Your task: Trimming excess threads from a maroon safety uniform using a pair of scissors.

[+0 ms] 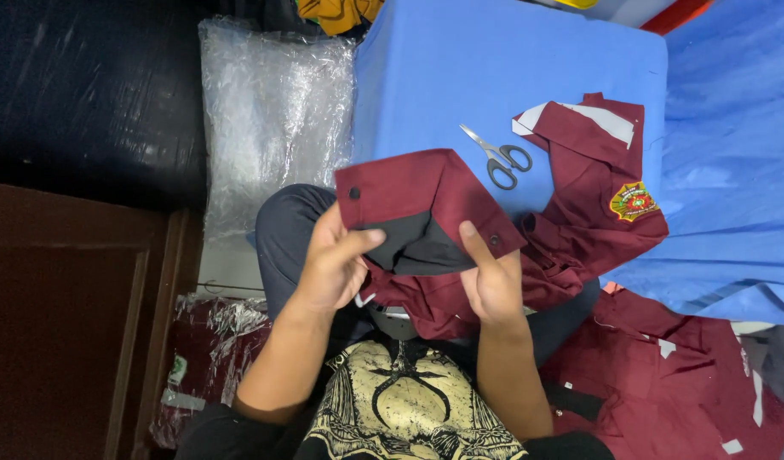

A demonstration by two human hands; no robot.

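Observation:
I hold up a maroon shirt cuff (426, 192) with a dark lining and dark buttons. My left hand (332, 264) grips its left lower edge, thumb over the dark lining. On the right side my right hand (492, 277) pinches it, thumb pointing up near a button. The rest of the maroon shirt (592, 192), with white trim and a coloured badge, trails to the right over a blue cloth (460, 68). Grey-handled scissors (498, 158) lie on the blue cloth just beyond the cuff.
A clear plastic-wrapped bundle (272, 111) stands at the left of the blue cloth. More maroon garments (681, 375) lie at the lower right, another bagged one (213, 341) at the lower left. A dark wooden panel (68, 324) fills the left side.

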